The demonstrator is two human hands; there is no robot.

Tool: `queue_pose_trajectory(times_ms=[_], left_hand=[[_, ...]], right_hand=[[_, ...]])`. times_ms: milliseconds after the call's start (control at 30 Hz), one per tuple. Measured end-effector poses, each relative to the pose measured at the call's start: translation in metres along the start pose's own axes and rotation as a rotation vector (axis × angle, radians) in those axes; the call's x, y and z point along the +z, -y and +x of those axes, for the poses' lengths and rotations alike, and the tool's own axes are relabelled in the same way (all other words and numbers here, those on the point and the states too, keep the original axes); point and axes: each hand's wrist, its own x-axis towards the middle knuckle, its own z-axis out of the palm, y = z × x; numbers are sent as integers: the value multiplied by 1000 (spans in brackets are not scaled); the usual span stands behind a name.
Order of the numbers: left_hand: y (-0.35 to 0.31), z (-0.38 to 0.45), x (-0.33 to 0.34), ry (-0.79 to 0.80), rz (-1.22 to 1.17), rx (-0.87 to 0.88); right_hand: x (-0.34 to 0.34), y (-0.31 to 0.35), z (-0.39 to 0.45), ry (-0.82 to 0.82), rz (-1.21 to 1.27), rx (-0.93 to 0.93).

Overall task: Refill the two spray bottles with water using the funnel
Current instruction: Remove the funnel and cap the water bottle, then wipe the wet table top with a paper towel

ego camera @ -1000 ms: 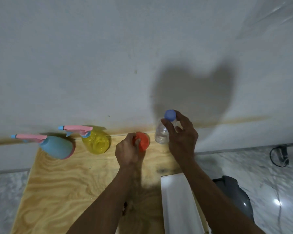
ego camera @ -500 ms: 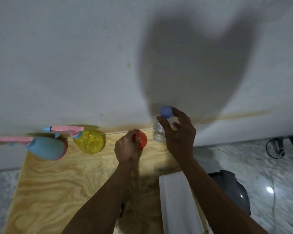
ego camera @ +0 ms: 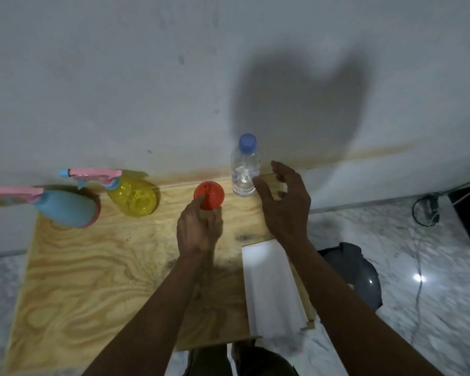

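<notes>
Far left on the plywood board (ego camera: 73, 272), two spray bottles are sitting side by side against the wall. The blue spray bottle (ego camera: 65, 208) is standing at the board's left edge, rounded, opaque and smooth-looking, its pink trigger head reaching out long and level toward the left. Just right of it the yellow spray bottle (ego camera: 133, 196) is showing a translucent, bulbous, bumpy body, and its pink head with a blue nozzle tip is pointing left too, long axis running parallel with the wall.

Moving right, there's one orange funnel (ego camera: 209, 195), round plastic, sitting at the far edge of the board; which way its spout is pointing, I cannot tell from above. The left hand (ego camera: 197, 229) is reaching in from the near side, fingers curling loosely with the fingertips touching the funnel's near rim; whether it is actually gripping is not clear.

Next, one clear water bottle (ego camera: 244, 169) is standing upright by the wall, ribbed transparent plastic with a blue cap on top, long axis vertical. The right hand (ego camera: 285, 204) is hovering just right of it, fingers spread and relaxed, holding nothing, thumb tip close beside the bottle's lower body.

Nearer, a flat white panel (ego camera: 272, 289) is lying on the board's right side, over marble-patterned floor (ego camera: 432, 294).
</notes>
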Motion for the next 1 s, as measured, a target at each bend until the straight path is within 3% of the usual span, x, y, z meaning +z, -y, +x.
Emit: queue_pose_trajectory(times_ms=[133,267,367,533,767,1000], left_hand=[[21,-64,8,9,76,285],[59,-121,27,63,88,274],[85,-149,37,95,313,341],[109,-155,36,236,590,282],[125,-160,45,140,576,374],[136,-161,47,151,587,354]], right_hand=[[-22,-35,-63,-21,-35,83],[-42,-61,-125,17,-92,252],[-46,-81,-161,81,-184,332],[-37,-101,-185,191,-417,475],[-25,-113,-189,124,-507,466],[-16,-126,-195,-29,-503,299]])
